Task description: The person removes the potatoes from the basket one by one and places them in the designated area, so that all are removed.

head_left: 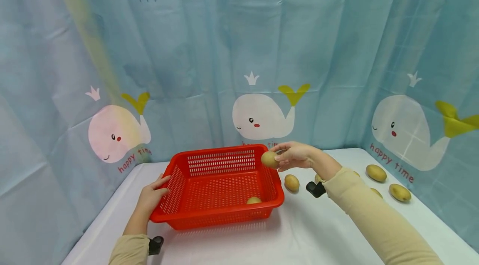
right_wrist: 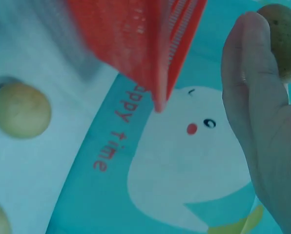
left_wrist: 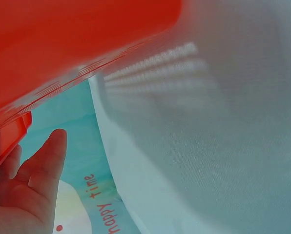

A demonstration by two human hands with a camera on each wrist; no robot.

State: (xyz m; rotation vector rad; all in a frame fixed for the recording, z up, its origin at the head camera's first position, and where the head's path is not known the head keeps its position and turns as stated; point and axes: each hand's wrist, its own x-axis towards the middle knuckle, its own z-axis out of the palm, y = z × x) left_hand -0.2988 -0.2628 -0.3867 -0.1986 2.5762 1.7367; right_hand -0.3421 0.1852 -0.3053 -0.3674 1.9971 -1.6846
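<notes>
My right hand holds a potato with its fingers, above the right rim of a red plastic basket. In the right wrist view the fingers lie along the side of that potato. My left hand grips the basket's left rim, fingertips over the edge; the left wrist view shows this hand beside the red rim. Inside the basket, near its front right corner, lies one potato, partly hidden by the front wall.
Close to the basket's right side a potato lies on the white table. Several more are farther right, including one potato and another potato; the right forearm partly covers some. A blue whale-print curtain hangs behind the table.
</notes>
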